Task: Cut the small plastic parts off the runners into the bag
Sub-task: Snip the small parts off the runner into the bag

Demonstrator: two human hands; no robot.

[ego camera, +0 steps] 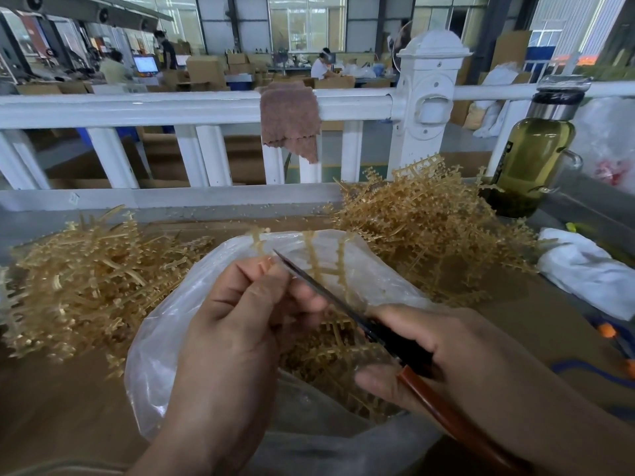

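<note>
Landmark: clear plastic bag [165, 338], mouth open, on the brown table [68, 407].

1. Runner frame [323, 266], tan plastic, held over the bag's mouth. Long axis roughly upright, ribs running away from the viewer, tips above the bag's far rim.
2. Left hand [240, 314], above the bag's near-left edge, palm down, fingers curled and pinched onto the runner frame's left rib.
3. Right hand [446, 352], above the bag's near-right edge, closed around the scissors [347, 307]; blades together, tip pointing up-left toward the left fingertips [266, 266].
4. Runner piles: one [79, 290] left of the bag, one [429, 228] beyond-right.
5. Loose tan pieces [330, 352] inside the bag.
6. Bottle [531, 156], far right of the bag.
</note>
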